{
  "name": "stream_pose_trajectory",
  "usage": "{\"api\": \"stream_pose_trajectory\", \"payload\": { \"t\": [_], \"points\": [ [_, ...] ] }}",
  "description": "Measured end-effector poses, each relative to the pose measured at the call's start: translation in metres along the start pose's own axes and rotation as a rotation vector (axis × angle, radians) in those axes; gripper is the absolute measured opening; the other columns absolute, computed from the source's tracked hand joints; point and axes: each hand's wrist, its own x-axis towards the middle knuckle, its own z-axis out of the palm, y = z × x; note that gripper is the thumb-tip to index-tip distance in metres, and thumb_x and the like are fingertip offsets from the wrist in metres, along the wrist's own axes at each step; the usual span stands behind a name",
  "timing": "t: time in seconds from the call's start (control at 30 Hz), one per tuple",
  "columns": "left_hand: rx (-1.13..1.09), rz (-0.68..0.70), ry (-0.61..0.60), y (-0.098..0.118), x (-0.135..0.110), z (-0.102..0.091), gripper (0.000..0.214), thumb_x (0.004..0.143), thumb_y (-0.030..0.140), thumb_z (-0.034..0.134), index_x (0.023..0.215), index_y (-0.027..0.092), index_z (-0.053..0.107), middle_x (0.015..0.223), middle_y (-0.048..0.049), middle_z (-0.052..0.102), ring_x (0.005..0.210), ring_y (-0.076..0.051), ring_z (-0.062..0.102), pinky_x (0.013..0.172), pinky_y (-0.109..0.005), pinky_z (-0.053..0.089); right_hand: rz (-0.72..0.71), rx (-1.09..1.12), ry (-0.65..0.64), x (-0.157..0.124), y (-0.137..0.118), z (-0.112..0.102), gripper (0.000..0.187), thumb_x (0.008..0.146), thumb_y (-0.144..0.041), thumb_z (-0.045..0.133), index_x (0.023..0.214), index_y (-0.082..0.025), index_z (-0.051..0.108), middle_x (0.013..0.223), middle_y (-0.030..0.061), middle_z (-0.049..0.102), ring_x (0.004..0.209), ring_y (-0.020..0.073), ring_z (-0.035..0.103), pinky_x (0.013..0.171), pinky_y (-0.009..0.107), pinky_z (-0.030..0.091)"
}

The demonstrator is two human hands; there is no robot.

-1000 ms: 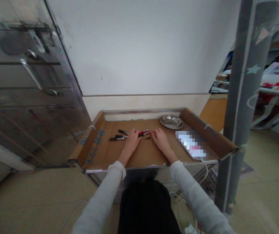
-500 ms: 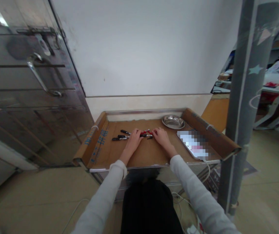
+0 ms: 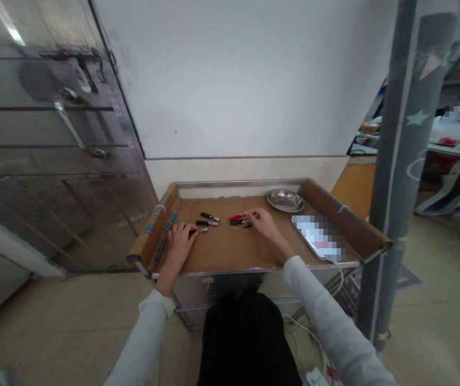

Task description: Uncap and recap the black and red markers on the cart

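Observation:
Several pens lie on a cardboard-lined tray (image 3: 222,252). My left hand (image 3: 180,239) is at the tray's left side, its fingers curled over the near end of a black pen (image 3: 200,230). Two more black pens (image 3: 209,217) lie just beyond it. My right hand (image 3: 262,223) is at the tray's middle, its fingertips pinched on a red pen (image 3: 237,217) that lies among a small cluster of red and black pens.
A steel bowl (image 3: 285,200) sits at the tray's back right and a flat device with a cable (image 3: 317,237) lies along the right side. There is a metal door (image 3: 53,145) to the left, a grey post (image 3: 407,161) to the right, and a white wall behind.
My left hand has moved left from the red pens at the centre to the black pen at the tray's left. My right hand stays at the red pens.

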Motion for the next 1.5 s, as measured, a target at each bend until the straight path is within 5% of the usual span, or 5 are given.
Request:
{"api": "stream_pose_trajectory", "payload": {
  "t": [0.27,0.5,0.83,1.1,1.5],
  "points": [
    [-0.648,0.198,-0.203,0.055,-0.006,-0.004,0.015,0.089,0.028,0.048,0.092,0.020,0.059,0.090,-0.0029,0.064,0.084,-0.016,0.059,0.080,-0.029,0.045,0.011,0.623,-0.064,-0.042,-0.045,0.037,0.025,0.080,-0.042,0.056,0.089,-0.021,0.065,0.091,0.0024,0.066,0.083,0.0140,0.057,0.077,0.028,0.044],
    [-0.788,0.054,0.240,0.117,0.009,0.008,0.024,0.080,0.028,0.062,0.101,0.017,0.058,0.101,-0.0075,0.062,0.091,-0.017,0.059,0.081,-0.031,0.048,0.419,1.360,-0.273,-0.050,-0.036,0.024,0.009,0.077,-0.020,0.062,0.085,-0.018,0.065,0.072,-0.0013,0.065,0.058,0.0068,0.055,0.056,0.019,0.045],
    [-0.909,0.098,0.131,0.134,0.018,0.006,0.029,0.081,0.023,0.059,0.110,0.021,0.061,0.105,-0.0060,0.067,0.092,-0.016,0.063,0.086,-0.031,0.049,0.492,1.576,-0.347,-0.054,-0.023,0.019,0.015,0.084,-0.013,0.050,0.082,-0.018,0.064,0.081,0.0013,0.069,0.074,0.0088,0.063,0.067,0.018,0.053],
    [-1.166,-0.255,0.149,0.074,0.021,0.018,0.030,0.071,0.035,0.066,0.092,0.014,0.063,0.085,-0.0055,0.067,0.073,-0.014,0.063,0.071,-0.029,0.052,0.449,1.353,-0.289,-0.054,0.004,0.003,0.017,0.075,-0.013,0.063,0.091,-0.017,0.069,0.099,0.0033,0.069,0.088,0.0094,0.064,0.085,0.019,0.051],
    [-0.573,0.325,-0.115,0.095,0.031,0.055,0.010,0.079,0.011,0.056,0.085,0.018,0.060,0.097,-0.0047,0.060,0.098,-0.019,0.055,0.093,-0.037,0.044,-0.314,0.353,-0.184,-0.040,0.005,0.003,0.026,0.084,-0.024,0.052,0.107,-0.023,0.063,0.110,0.0052,0.066,0.101,0.0176,0.061,0.094,0.036,0.044]
  ]
}}
